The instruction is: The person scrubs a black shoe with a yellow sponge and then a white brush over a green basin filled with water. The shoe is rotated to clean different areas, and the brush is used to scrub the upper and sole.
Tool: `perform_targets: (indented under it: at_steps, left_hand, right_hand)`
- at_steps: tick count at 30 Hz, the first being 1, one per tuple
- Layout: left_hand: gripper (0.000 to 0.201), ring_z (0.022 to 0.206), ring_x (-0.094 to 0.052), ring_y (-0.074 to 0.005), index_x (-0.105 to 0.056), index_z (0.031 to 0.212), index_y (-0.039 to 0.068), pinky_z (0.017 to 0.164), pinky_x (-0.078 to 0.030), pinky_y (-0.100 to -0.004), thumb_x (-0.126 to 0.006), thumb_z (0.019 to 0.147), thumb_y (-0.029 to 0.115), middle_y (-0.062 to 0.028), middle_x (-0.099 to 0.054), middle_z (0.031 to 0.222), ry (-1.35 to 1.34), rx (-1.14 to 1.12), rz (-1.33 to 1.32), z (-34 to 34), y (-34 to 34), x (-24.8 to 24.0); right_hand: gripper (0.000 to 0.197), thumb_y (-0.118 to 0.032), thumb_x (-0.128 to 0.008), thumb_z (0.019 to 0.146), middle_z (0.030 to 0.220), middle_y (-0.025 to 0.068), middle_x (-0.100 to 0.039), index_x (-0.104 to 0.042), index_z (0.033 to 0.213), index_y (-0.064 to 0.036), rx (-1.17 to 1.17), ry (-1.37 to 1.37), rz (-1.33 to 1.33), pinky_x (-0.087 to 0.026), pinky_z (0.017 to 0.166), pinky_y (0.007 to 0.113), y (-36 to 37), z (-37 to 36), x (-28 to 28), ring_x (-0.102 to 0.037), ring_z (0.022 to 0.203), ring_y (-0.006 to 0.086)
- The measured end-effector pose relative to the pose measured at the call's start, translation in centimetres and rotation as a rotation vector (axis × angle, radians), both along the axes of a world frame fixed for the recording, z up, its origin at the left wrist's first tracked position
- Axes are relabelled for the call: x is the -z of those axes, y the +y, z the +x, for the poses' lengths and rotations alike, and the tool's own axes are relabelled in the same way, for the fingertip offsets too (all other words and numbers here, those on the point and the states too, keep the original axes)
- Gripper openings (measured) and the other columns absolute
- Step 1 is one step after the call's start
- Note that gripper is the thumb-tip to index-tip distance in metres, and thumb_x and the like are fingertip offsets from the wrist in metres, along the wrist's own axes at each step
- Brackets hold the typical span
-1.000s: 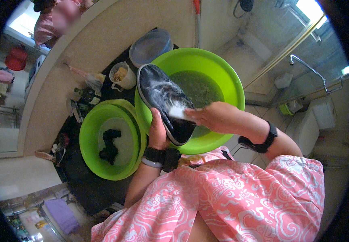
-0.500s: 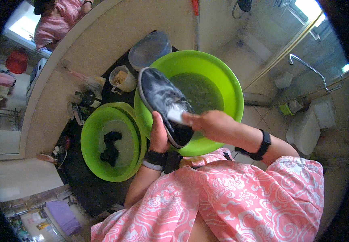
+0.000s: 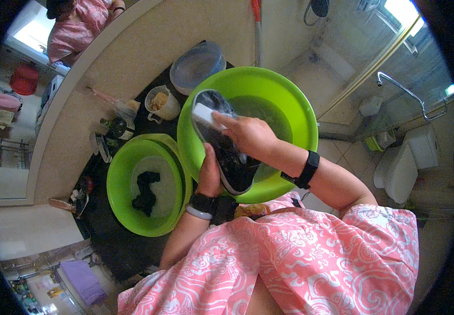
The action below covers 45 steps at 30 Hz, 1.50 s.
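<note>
A wet black shoe (image 3: 219,140) with a pale sole edge and foam streaks is held over a large green basin (image 3: 303,102) of murky water. My left hand (image 3: 209,172) is closed around the shoe's left side, near its lower end. In my right hand (image 3: 252,137) is a white oblong block (image 3: 206,114), pressed against the upper near the shoe's far end. Whether the block is a brush, a sponge or soap cannot be made out. My right hand hides part of the shoe's middle.
Left of the large basin stand stacked green basins (image 3: 115,197) with a dark cloth (image 3: 146,193) in cloudy water. A cup (image 3: 168,107), a clear lidded tub (image 3: 198,65) and a dark bottle (image 3: 116,127) sit along the black counter (image 3: 109,252). A toilet (image 3: 397,173) is at the right.
My right hand has moved with the white block up and left along the shoe, from its near part to its far end. The shoe has turned slightly more upright in my left hand.
</note>
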<state>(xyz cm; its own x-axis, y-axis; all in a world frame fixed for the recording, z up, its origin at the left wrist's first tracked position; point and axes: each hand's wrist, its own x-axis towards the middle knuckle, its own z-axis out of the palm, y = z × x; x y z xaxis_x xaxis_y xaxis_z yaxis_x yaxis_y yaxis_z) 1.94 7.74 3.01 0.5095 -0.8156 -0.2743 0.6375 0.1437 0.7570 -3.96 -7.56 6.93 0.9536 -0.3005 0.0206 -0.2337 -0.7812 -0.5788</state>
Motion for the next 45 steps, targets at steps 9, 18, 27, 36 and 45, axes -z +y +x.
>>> perform_targets:
  at_steps: [9,18,27,36,45]
  left_hand:
    - [0.069,0.12,-0.054,-0.0232,-0.042,0.139,0.001,0.104,-0.041,-0.037,-0.035,0.099,0.057,-0.0108,-0.052,0.136,0.133,-0.112,0.019,0.5,0.2,-0.1]
    - [0.073,0.122,-0.052,-0.0238,-0.04,0.141,0.002,0.106,-0.04,-0.0396,-0.039,0.096,0.06,-0.0113,-0.053,0.135,0.053,-0.189,-0.103,-0.1,0.8,-1.2]
    - [0.07,0.108,-0.061,-0.0242,-0.047,0.135,0.004,0.091,-0.052,-0.0392,-0.033,0.097,0.062,-0.0118,-0.061,0.122,0.23,0.062,-0.084,0.3,0.7,-0.2]
    - [0.069,0.103,-0.063,-0.0297,-0.045,0.135,0.004,0.093,-0.052,-0.0472,-0.036,0.096,0.06,-0.0154,-0.061,0.12,0.309,0.022,-0.105,0.5,0.2,0.0]
    - [0.054,0.117,-0.056,-0.0291,-0.043,0.136,0.0,0.098,-0.049,-0.0499,-0.055,0.096,0.034,-0.0163,-0.055,0.132,0.1,0.15,-0.136,0.3,0.3,1.5]
  right_hand:
    - [0.041,-0.024,-0.055,0.096,0.102,0.0222,-0.067,-0.052,0.136,-0.0243,0.093,-0.041,0.257,-0.052,0.078,0.042,-5.5,-2.2,-1.5,-0.068,0.087,0.0319]
    - [0.051,0.0,-0.048,0.097,0.133,0.0027,-0.055,-0.037,0.146,-0.0049,-0.015,-0.253,0.645,-0.034,0.106,0.027,-3.1,-0.2,4.4,-0.045,0.12,0.0111]
    - [0.043,-0.039,-0.046,0.097,0.093,0.0198,-0.067,-0.053,0.134,-0.0175,-0.045,0.099,0.092,-0.052,0.074,0.047,-2.8,1.0,0.5,-0.067,0.086,0.0374]
    - [0.041,-0.029,-0.048,0.098,0.087,0.0151,-0.068,-0.049,0.139,-0.031,-0.088,0.123,0.129,-0.054,0.068,0.04,-1.6,-1.2,-2.1,-0.069,0.074,0.0285]
    - [0.041,-0.029,-0.051,0.098,0.097,0.0208,-0.067,-0.049,0.138,-0.0302,0.182,-0.071,0.184,-0.053,0.068,0.044,-3.3,1.7,-1.0,-0.067,0.078,0.037]
